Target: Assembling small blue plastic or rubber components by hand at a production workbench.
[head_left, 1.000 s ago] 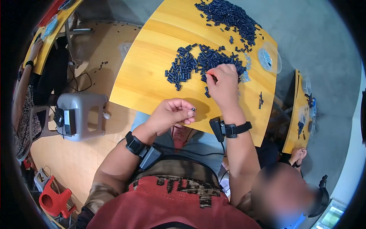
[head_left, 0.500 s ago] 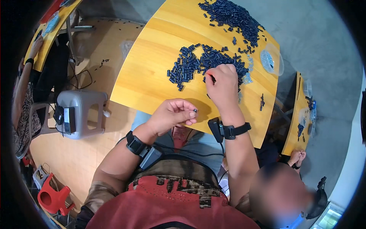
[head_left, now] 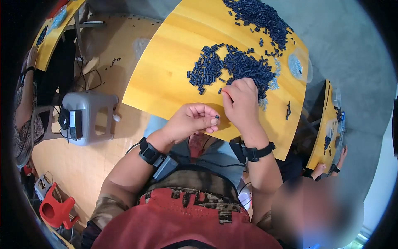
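My left hand is closed near the table's front edge, with thumb and fingertips pinching a small dark cylindrical piece. Only the end of that piece shows. Just to its right, my right hand is over the near edge of a heap of short black cylindrical pieces. Its fingers are curled together, and whatever they hold is hidden. A smaller cluster of black pieces lies left of the heap. Small silvery metal parts are scattered along the heap's right side.
The yellow wooden table also bears a larger black pile at the back, a clear tub and a thin dark assembled part. A grey stool stands at left. People work at side tables; one is close at lower right.
My right hand has drawn back from the heap toward my left hand, which still pinches the small piece. The view has shifted slightly. At far right, another person's hands have parted.
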`<state>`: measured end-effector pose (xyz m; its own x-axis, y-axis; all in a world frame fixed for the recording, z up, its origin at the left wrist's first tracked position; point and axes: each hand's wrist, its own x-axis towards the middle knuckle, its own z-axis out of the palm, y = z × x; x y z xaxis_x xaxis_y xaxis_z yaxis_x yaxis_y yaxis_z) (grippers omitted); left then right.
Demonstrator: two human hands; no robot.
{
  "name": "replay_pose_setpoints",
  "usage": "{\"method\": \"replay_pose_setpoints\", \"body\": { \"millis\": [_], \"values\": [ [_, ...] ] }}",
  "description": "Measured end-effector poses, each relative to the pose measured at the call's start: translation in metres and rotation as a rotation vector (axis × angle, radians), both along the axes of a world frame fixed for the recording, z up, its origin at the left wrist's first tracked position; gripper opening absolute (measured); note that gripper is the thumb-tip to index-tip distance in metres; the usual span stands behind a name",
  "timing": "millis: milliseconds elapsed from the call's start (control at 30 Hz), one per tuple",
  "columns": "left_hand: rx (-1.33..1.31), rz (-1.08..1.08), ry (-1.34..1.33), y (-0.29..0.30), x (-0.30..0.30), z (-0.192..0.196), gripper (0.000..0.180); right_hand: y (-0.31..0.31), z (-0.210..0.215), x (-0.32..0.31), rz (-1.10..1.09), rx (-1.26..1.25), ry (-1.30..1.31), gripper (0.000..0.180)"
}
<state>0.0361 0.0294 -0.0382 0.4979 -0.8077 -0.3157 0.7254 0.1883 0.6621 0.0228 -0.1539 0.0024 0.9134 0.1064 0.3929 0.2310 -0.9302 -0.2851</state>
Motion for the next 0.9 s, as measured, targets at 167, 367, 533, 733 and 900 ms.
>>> {"method": "replay_pose_setpoints", "body": {
  "millis": [167,367,533,733,900],
  "values": [
    [-0.016,-0.020,-0.004,0.000,0.002,0.000,0.011,-0.008,0.005,-0.012,-0.008,0.083,-0.012,0.007],
    [0.004,0.014,0.005,0.002,0.001,0.001,0.012,-0.008,-0.001,-0.002,0.065,0.087,0.014,0.011],
    [0.004,0.006,-0.019,0.001,0.000,0.003,0.013,-0.006,-0.002,0.000,0.056,0.053,-0.008,0.011],
    [-0.047,0.014,-0.008,0.003,-0.001,0.001,0.015,0.001,0.002,0.006,0.079,0.108,0.003,0.011],
    [-0.139,0.008,0.034,0.007,0.001,-0.006,0.014,0.013,-0.004,0.012,0.051,0.100,0.033,0.013]
  ]
}}
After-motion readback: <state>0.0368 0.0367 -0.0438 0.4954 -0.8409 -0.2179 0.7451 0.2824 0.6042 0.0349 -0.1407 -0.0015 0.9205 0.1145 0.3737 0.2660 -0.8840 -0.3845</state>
